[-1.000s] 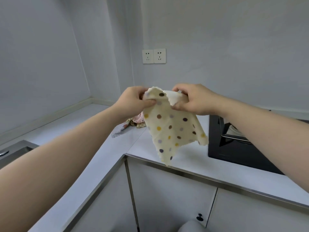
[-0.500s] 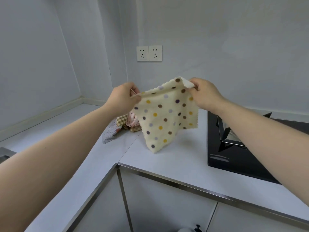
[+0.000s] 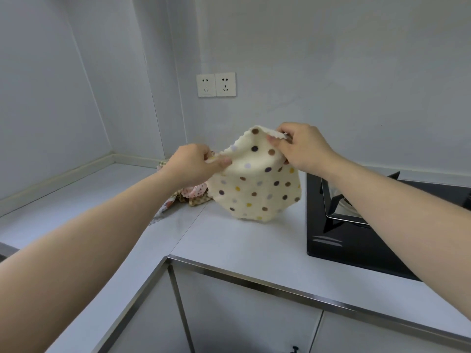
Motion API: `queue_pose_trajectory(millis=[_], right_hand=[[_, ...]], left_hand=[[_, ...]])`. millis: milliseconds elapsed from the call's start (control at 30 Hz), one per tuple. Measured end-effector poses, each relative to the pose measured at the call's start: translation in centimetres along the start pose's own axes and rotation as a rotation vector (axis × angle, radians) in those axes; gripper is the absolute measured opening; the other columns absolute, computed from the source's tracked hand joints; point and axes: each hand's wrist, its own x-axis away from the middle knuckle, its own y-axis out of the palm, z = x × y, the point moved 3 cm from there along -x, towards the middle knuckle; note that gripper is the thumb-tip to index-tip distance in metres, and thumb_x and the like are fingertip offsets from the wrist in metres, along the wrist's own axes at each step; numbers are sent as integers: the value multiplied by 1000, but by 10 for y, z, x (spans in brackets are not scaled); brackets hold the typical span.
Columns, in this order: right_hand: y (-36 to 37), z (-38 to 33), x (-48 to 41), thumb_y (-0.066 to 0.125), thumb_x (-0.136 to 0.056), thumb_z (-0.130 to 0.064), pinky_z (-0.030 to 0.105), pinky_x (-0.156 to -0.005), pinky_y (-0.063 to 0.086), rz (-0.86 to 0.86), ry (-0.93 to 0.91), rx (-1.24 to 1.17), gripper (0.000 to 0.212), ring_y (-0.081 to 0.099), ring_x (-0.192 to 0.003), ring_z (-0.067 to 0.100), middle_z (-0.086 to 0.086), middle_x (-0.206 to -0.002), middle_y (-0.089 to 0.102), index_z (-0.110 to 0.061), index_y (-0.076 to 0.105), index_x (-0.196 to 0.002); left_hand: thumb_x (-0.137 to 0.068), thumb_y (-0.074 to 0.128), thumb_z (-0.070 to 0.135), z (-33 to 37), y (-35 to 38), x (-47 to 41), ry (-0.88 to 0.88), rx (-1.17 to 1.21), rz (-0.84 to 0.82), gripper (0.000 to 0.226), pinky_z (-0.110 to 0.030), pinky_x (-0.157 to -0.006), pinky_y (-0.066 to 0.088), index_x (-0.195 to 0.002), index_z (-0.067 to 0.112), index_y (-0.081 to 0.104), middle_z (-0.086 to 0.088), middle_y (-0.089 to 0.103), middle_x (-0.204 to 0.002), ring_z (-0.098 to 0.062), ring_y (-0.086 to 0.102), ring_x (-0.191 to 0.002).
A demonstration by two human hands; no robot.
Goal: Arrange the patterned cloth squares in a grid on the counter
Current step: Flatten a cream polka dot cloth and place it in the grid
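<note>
A cream cloth square with brown, yellow and lilac dots (image 3: 257, 189) hangs over the white counter (image 3: 229, 240), its lower edge touching the surface. My left hand (image 3: 193, 164) pinches its left top corner. My right hand (image 3: 303, 149) pinches the right top corner, held a little higher. Behind my left hand lies a heap of other patterned cloths (image 3: 193, 194), partly hidden by my arm and the dotted cloth.
A black gas hob (image 3: 356, 230) is set into the counter at the right. Two wall sockets (image 3: 216, 84) sit above the corner. The counter's steel front edge (image 3: 280, 289) runs below, with cabinet doors under it. A sink edge shows at far left.
The dotted cloth has come down and away from me, and its bottom edge now meets the counter. Both hands moved with it, still pinching its top corners.
</note>
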Motion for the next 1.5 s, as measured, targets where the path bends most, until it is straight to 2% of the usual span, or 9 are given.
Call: queue_pose_trajectory(millis=[133, 300, 633, 833, 1000, 1133, 1233, 1367, 1500], right_hand=[[10, -14, 0, 60, -98, -46, 38, -64, 56, -151, 8, 28, 34, 65, -68, 24, 5, -76, 66, -14, 66, -87], [26, -19, 4, 58, -98, -50, 39, -59, 53, -243, 20, 79, 42, 61, -63, 22, 5, -72, 63, -12, 67, -83], [17, 2, -6, 68, -92, -29, 30, -56, 39, -276, 29, 295, 20, 58, -76, 24, 0, -78, 59, -18, 60, -78], [-2, 18, -8, 51, -95, -8, 42, -69, 53, -23, 35, 481, 13, 57, -84, 31, 7, -91, 54, -6, 59, -85], [0, 32, 28, 49, -104, -21, 40, -72, 50, 6, -99, 585, 20, 53, -100, 27, 4, -105, 58, -13, 67, -108], [14, 46, 78, 57, -100, -26, 39, -78, 50, -211, -155, 470, 6, 57, -99, 20, -7, -101, 61, -27, 62, -102], [32, 63, 112, 58, -98, -33, 30, -82, 41, -439, -134, 502, 9, 61, -99, 25, -5, -100, 68, -30, 62, -105], [47, 71, 135, 59, -98, -32, 28, -89, 46, -599, -67, 390, 23, 63, -107, 16, -7, -117, 72, -29, 66, -120], [48, 77, 137, 62, -97, -33, 8, -67, 36, -632, 8, 267, 20, 56, -78, -8, -15, -99, 68, -31, 70, -115]], left_hand=[[-85, 64, 68, 25, 0, 8, 168, 88, -38, 55, -26, -86, 51, -126, 31, 60, 15, 65, -110, -5, 63, -97], [-94, 69, 34, 52, -8, 7, 301, 121, 112, 10, -23, -76, 53, -97, 26, 74, 15, 71, -86, -3, 64, -80], [-102, 55, 16, 51, -15, -9, 94, 263, 222, 10, -11, -48, 46, -97, 13, 63, -1, 70, -84, -3, 64, -52], [-105, 49, 13, 39, -26, -15, 5, 591, 288, 10, -33, -83, 61, -102, 11, 58, -6, 73, -100, -6, 74, -83], [-101, 56, 12, 8, -11, 14, -49, 720, 244, 7, -48, -90, 59, -96, 11, 61, -8, 75, -94, -14, 76, -88], [-99, 63, 19, -19, 21, 64, -2, 555, 62, 12, -18, -65, 54, -88, 14, 61, 9, 75, -75, -7, 73, -73], [-98, 64, 27, -39, 44, 90, 36, 379, -51, 12, -13, -67, 48, -87, 21, 64, 8, 70, -81, 3, 62, -69], [-98, 64, 32, -59, 65, 103, 11, 345, -144, 12, -28, -67, 44, -87, 26, 64, 14, 70, -82, -1, 54, -64], [-99, 62, 29, -66, 73, 105, -43, 417, -141, 12, -45, -79, 54, -90, 22, 62, 1, 72, -72, -16, 63, -68]])
